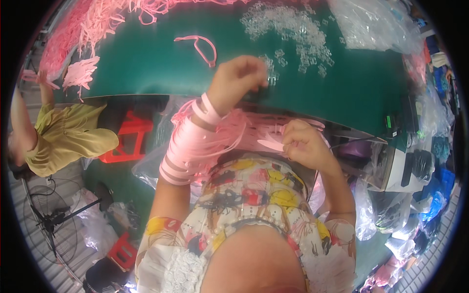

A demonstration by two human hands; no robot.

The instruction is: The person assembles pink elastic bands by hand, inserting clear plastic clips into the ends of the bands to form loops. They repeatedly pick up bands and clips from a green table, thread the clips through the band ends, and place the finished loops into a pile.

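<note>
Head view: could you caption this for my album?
Left hand, arm ringed by flat pink straps, near small clear plastic pieces on a green tabletop; right hand holding a pink strip.

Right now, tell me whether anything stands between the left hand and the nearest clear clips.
Nothing visible: the left hand, blurred, is over the green table, right beside those clear clips. The loose pink strap lies off to the left, out of that path. Contact with the clips is unclear.
</note>
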